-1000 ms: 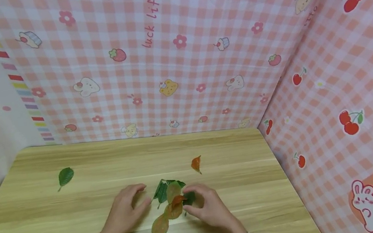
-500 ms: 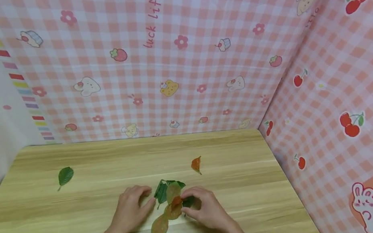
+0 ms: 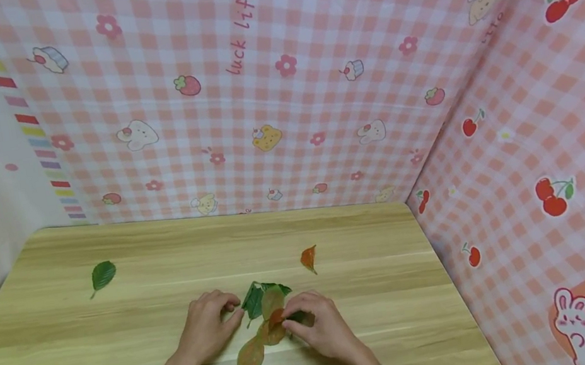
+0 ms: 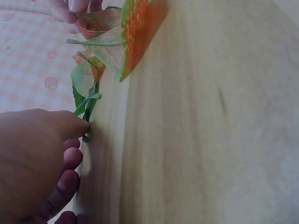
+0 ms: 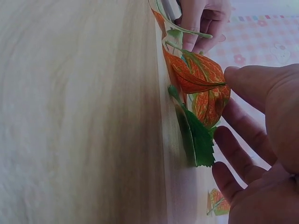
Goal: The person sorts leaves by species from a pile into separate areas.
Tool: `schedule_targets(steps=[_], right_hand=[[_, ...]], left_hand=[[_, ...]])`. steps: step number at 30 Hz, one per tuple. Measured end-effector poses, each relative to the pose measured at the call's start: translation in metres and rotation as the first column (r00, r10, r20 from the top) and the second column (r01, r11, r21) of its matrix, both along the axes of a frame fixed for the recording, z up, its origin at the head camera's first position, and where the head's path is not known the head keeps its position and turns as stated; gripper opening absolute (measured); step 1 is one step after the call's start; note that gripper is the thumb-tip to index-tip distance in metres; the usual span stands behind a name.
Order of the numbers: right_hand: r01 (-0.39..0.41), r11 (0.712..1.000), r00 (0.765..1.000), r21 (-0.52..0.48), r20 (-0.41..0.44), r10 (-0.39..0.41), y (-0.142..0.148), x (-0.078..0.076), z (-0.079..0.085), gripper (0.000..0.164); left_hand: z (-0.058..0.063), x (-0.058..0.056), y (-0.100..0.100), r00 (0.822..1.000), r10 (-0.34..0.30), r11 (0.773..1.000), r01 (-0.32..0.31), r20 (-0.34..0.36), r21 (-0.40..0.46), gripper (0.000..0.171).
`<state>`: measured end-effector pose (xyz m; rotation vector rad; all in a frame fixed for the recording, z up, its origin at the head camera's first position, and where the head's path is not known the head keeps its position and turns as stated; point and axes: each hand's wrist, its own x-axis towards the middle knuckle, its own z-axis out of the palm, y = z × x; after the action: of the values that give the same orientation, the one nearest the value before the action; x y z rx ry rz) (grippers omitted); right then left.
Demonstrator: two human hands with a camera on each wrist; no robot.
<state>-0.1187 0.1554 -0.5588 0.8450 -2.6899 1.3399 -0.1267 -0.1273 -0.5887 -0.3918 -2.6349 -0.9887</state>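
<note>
In the head view, a small heap of leaves lies between my hands. My right hand [image 3: 323, 324] pinches the tip of an orange-red leaf [image 3: 275, 318] between thumb and forefinger, over the heap. A dark green leaf [image 5: 198, 140] lies below that hand's fingers in the right wrist view. My left hand [image 3: 203, 329] is beside the green leaves [image 3: 253, 302], its fingers loosely bent and its thumb at a green stem in the left wrist view. Mottled yellow-green leaves, one of them a long oval leaf [image 3: 251, 356], lie at the front of the heap.
One green leaf [image 3: 104, 275] lies apart at the back left of the wooden table [image 3: 54, 348]. Another orange leaf [image 3: 308, 259] lies behind the heap. Pink checked cloth walls [image 3: 235, 108] rise at the table's back and right.
My right hand has moved slightly left, its thumb and forefinger drawing together on the orange-red leaf. The left hand has moved right, closer to the green leaves.
</note>
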Motion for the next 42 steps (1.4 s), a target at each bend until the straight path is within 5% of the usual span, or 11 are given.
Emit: schedule_targets(steps=[17,31,38,42], right_hand=[[-0.021,1.0,1.0,-0.02,0.003,0.021,0.002,0.002,0.004,0.008],[-0.087,0.993,0.99,-0.079,0.109,0.095,0.009,0.004,0.008,0.01],[-0.096,0.98,0.967,-0.174,0.217,0.133,0.013,0.004,0.019,0.004],[-0.1,0.949,0.948,-0.298,0.26,0.182,0.016,0.001,0.022,0.006]], left_hand=[[0.001,-0.004,0.003,0.999,0.023,1.0,-0.023,-0.03,-0.01,0.015],[-0.001,-0.004,0.002,0.998,0.017,1.0,-0.017,-0.056,-0.003,0.016],[0.0,-0.005,0.001,0.999,0.012,1.0,-0.012,-0.052,0.001,0.017],[0.0,-0.005,0.001,0.998,0.005,1.0,-0.005,-0.069,0.0,0.017]])
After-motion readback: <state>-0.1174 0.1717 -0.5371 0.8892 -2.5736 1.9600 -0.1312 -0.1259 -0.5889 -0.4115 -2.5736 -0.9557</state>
